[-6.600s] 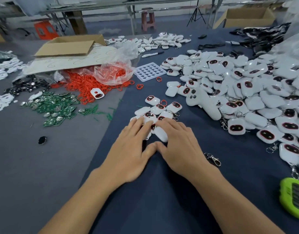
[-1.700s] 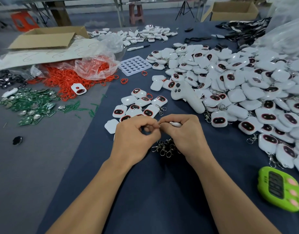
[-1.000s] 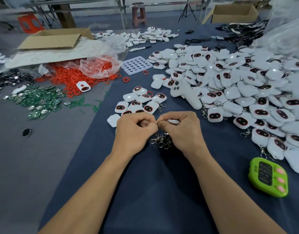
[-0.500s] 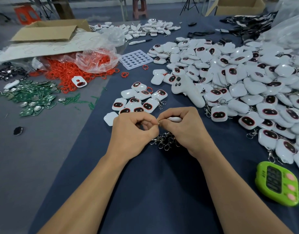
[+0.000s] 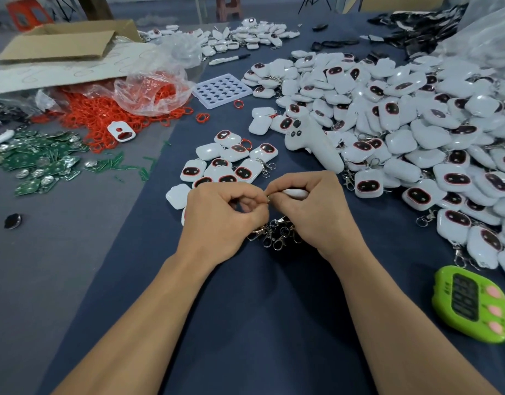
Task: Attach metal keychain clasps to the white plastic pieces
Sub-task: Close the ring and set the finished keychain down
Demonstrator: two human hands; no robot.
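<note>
Your right hand (image 5: 314,215) grips a white piece (image 5: 295,193), peeking out above its curled fingers (image 5: 298,181). Your left hand (image 5: 220,220) pinches a clasp (image 5: 268,198) against it. On the counter (image 5: 260,323) just beneath both hands lie spare clasps (image 5: 274,235). The digits on the green timer (image 5: 471,305) are unreadable.

No legible text, labels or numbers anywhere.

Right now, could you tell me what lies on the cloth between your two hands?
A heap of metal keychain clasps lies between the left hand and right hand, head view.
</note>
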